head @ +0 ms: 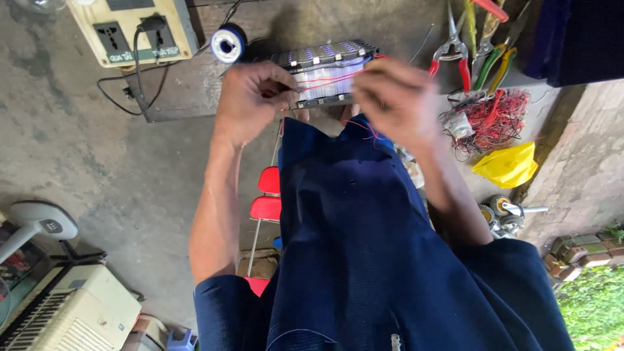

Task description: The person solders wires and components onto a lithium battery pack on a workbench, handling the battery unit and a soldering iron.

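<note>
A dark blue jacket fills the lower middle of the frame, with both forearms reaching up out of it toward the top. Above them a grey desk runs across the upper part of the frame. At upper middle, on the desk, lies a battery pack, a flat block with rows of silvery tabs; its long axis runs left to right across the frame, the right end tilted slightly upward. At upper left sits a cream power strip with a black plug in it. A tangle of red wire lies at right, a yellow bag below it, and pliers with red handles above. The left hand is closed, pinching a thin red wire at the pack's left end. The right hand is curled shut over the pack's right end, blurred, apparently gripping the same wire. A roll of solder stands just left of the pack.
</note>
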